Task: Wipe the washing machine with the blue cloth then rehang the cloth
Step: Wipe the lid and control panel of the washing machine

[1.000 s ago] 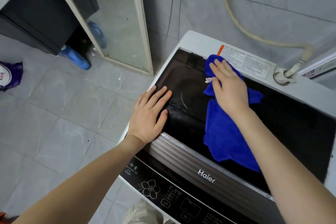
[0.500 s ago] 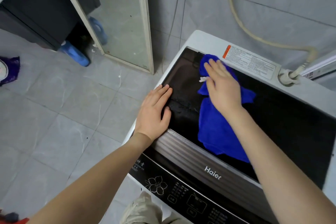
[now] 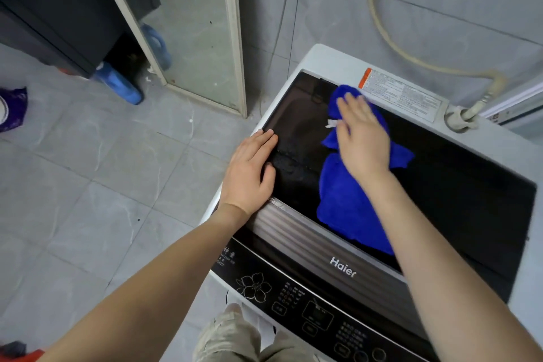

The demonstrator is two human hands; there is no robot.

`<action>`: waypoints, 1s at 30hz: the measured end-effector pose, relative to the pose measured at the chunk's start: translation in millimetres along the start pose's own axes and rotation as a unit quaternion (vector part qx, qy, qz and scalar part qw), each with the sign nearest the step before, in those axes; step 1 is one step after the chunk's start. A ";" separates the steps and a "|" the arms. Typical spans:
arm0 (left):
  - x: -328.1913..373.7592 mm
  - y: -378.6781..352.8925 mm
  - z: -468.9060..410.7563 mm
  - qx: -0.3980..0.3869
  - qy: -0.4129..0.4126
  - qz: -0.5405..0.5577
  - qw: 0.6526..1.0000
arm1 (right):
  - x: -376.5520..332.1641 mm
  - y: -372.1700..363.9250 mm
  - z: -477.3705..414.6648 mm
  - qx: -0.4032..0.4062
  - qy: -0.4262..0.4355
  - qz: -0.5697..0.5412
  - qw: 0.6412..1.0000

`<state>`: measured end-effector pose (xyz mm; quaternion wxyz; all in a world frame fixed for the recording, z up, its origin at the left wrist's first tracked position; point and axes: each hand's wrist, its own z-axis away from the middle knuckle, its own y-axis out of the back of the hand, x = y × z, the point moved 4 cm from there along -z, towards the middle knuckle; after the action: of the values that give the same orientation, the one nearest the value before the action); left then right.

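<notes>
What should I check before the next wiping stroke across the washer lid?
1. Contact: ok, the right hand presses flat on the blue cloth, fingers straight.
2. Cloth placement: ok, it lies on the black lid, from the back edge toward the grey strip.
3. Bracing: ok, the left hand rests flat on the lid's left edge, apart from the cloth.
4. Lid's right half free of objects: ok.
5. Left half wiped clean: cannot tell, reflections hide it.
6. Hanging spot in view: not ok, none shows.
</notes>
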<state>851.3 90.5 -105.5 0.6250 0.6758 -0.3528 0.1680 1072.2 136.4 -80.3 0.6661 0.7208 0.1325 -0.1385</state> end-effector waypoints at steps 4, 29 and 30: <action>1.0 -1.0 0.8 -0.017 0.010 0.006 1.000 | -37.7 -19.1 32.8 -0.043 0.096 0.018 0.994; -32.6 23.2 56.8 -0.012 0.082 0.022 0.996 | -51.8 -20.6 -37.3 -0.069 0.094 -0.022 0.993; -32.3 24.0 56.7 -0.010 0.086 0.024 0.996 | -60.3 -23.6 -23.8 -0.081 0.121 -0.018 0.989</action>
<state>800.3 45.3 -118.9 0.6556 0.6438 -0.3157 0.2368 1008.0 161.5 -77.7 0.6990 0.6730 0.2364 -0.0509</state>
